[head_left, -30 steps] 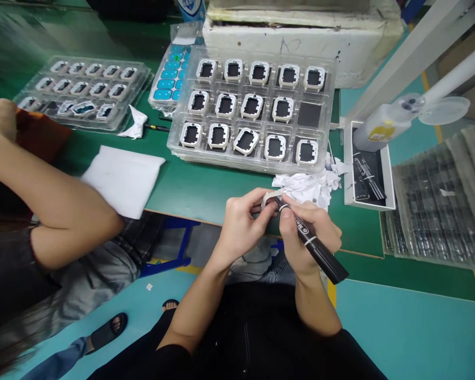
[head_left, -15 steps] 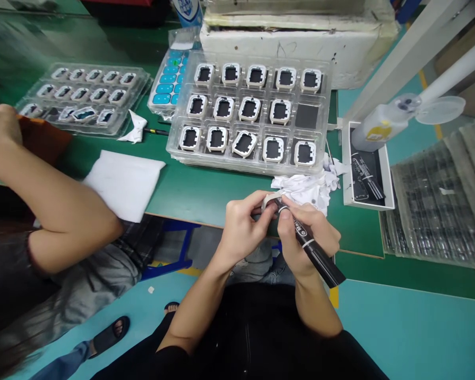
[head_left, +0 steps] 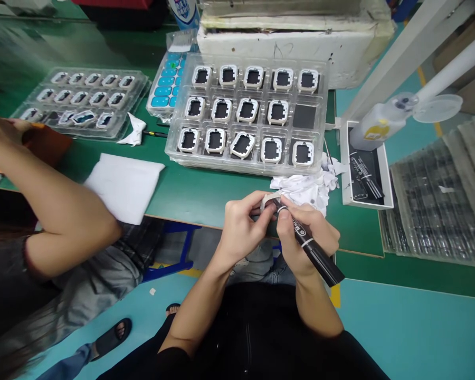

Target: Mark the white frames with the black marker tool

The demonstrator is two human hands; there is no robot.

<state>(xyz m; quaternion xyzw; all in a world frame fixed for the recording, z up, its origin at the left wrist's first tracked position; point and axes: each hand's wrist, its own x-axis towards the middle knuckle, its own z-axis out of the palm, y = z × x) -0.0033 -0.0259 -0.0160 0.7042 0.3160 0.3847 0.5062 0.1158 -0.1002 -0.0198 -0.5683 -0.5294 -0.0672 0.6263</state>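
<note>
My left hand (head_left: 245,224) pinches a pale watch-case frame (head_left: 268,199), mostly covered by the fingers. My right hand (head_left: 309,232) is closed around a black marker pen (head_left: 320,259), whose front end meets the frame; the exact contact is hidden by my fingers. Beyond the hands, a clear plastic tray (head_left: 173,138) holds rows of similar white frames, each in its own compartment. One compartment (head_left: 304,116) at the right of the middle row has no frame in it. Crumpled white cloths (head_left: 306,189) lie just behind my right hand.
To the right stands a white box (head_left: 346,179) with a bottle (head_left: 378,126) and markers inside, near stacked clear trays (head_left: 439,195). A co-worker's arm (head_left: 71,206) is at left, beside a folded white cloth (head_left: 124,184) and another filled tray (head_left: 132,105).
My hands stay almost in place, with the marker still against the frame. The co-worker's hand at the left has shifted slightly. The view has moved a little.
</note>
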